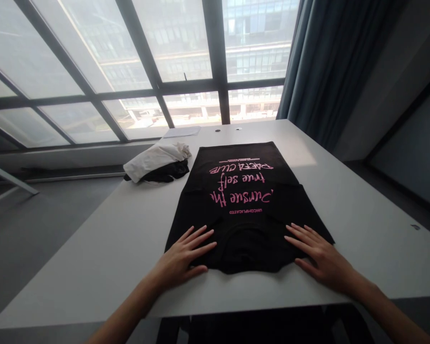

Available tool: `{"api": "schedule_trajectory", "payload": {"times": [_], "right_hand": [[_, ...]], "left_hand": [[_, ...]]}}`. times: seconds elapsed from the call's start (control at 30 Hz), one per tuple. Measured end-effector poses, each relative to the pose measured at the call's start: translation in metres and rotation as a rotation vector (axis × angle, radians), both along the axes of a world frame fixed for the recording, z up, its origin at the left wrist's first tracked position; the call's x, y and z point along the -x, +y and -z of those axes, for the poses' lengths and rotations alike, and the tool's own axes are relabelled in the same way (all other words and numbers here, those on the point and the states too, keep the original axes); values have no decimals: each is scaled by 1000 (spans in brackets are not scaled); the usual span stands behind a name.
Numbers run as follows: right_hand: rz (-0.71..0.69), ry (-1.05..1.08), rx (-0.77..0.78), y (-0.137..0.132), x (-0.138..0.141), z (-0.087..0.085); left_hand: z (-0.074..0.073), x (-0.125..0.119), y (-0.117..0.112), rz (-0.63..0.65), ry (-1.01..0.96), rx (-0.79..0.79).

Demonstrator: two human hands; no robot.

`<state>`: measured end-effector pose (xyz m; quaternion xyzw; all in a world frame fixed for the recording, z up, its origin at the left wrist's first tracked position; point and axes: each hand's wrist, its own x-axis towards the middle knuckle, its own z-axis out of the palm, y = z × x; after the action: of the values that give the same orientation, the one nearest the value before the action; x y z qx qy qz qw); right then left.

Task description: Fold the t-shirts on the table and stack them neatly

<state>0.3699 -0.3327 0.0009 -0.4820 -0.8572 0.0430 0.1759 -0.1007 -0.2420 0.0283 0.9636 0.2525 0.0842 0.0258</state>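
A black T-shirt (pixel 243 234) with pink lettering lies spread on the white table, its neckline toward me and the print upside down from here. My left hand (pixel 186 255) rests flat on the shirt's near left corner, fingers spread. On the near right corner lies my right hand (pixel 313 251), also flat with its fingers apart. Both hands touch the fabric without gripping it. The shirt's sleeves cannot be made out as separate parts; its sides look straight.
Left of the shirt, a bunched pile of white and black cloth (pixel 157 162) sits on the white table (pixel 93 258). A sheet of paper (pixel 181 132) lies at the far edge. Windows stand behind, a blue-grey curtain (pixel 315 71) to the right. A dark chair (pixel 265 327) is below the near edge.
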Motion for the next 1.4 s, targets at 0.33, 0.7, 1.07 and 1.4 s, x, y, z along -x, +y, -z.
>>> {"api": "schedule_trajectory", "payload": {"times": [0.33, 0.7, 1.07, 1.4], "right_hand": [[-7, -65, 1, -2, -5, 10], [-44, -58, -54, 3, -7, 8], [-55, 78, -180, 4, -7, 16], [-177, 63, -283, 7, -23, 11]], "left_hand": [[-2, -2, -3, -25, 16, -64], [2, 1, -2, -17, 10, -78], [3, 9, -1, 119, -147, -120], [-1, 3, -10, 105, -289, -66]]}}
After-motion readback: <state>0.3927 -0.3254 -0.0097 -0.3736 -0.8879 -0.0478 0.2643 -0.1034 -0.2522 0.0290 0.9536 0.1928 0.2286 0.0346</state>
